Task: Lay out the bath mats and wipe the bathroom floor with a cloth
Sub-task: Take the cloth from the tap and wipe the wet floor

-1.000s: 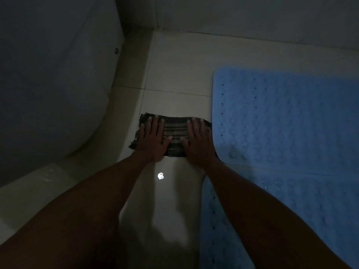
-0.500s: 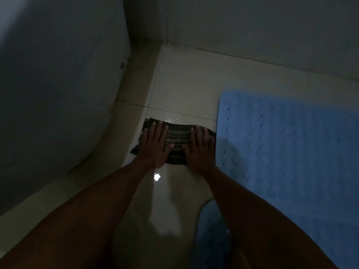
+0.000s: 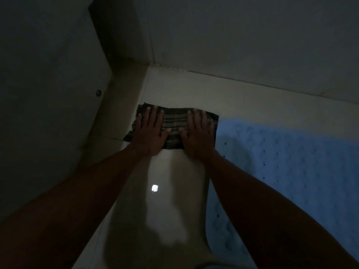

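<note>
Ahead of my cloth (image 3: 174, 126): bare floor (image 3: 194, 90) up to the wall (image 3: 252, 45), open for passage. To my left: a raised ledge (image 3: 120, 105) and dark panel (image 3: 48, 84), blocking. To my right: blue mat (image 3: 291, 162), edge just beside the cloth. Behind, between my arms: open floor.

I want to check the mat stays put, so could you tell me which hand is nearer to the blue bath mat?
Right. The right hand presses the cloth's end beside the blue bath mat; the left hand presses the far end.
</note>
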